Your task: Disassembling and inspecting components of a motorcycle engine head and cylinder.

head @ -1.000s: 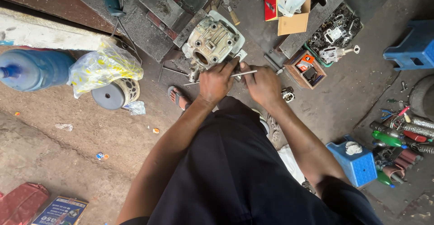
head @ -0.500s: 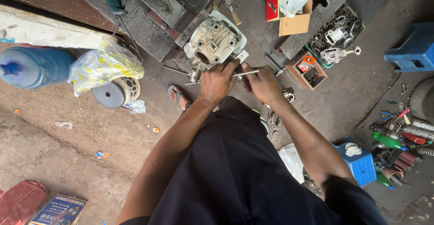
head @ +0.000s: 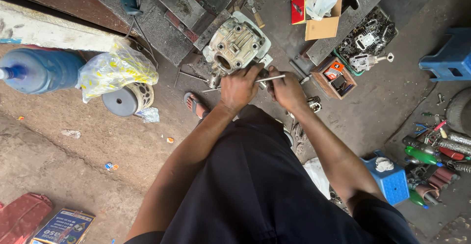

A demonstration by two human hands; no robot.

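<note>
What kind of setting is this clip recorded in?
Most likely a small engine or motorcycle repair workshop, worked at floor level. The left hand and right hand grip a metal rod against a metal engine part on the bare concrete floor, with hand tools and a tray of engine parts nearby.

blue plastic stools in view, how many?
2. One blue stool sits low on the right, beside the person's right arm, with a crumpled white rag on top. The other blue stool is at the right edge, partly cut off. More could lie outside the frame.

grey engine part, blue stool
</note>
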